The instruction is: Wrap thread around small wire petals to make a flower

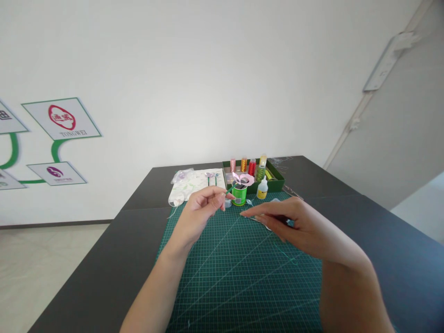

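My left hand (204, 206) is closed in a pinch around the green stem (230, 189) of a handmade flower. The pale pink looped petals (244, 179) of this flower stand at the stem's upper right end, in front of a green can. My right hand (300, 226) hovers over the green cutting mat (243, 277), its fingers stretched to the left, with nothing clearly seen between them. A slim metallic tool (258, 220) lies under those fingers, mostly hidden. Below the right palm, a thin green thread (286, 254) rests on the mat.
Behind the hands stand the bright green can (239, 196), a small glue bottle (262, 188) and a dark green box (275, 185) with several thread spools. A white pad (199, 178) with finished stems and a plastic bag (183, 175) lies at the back left. A wall closes the far side.
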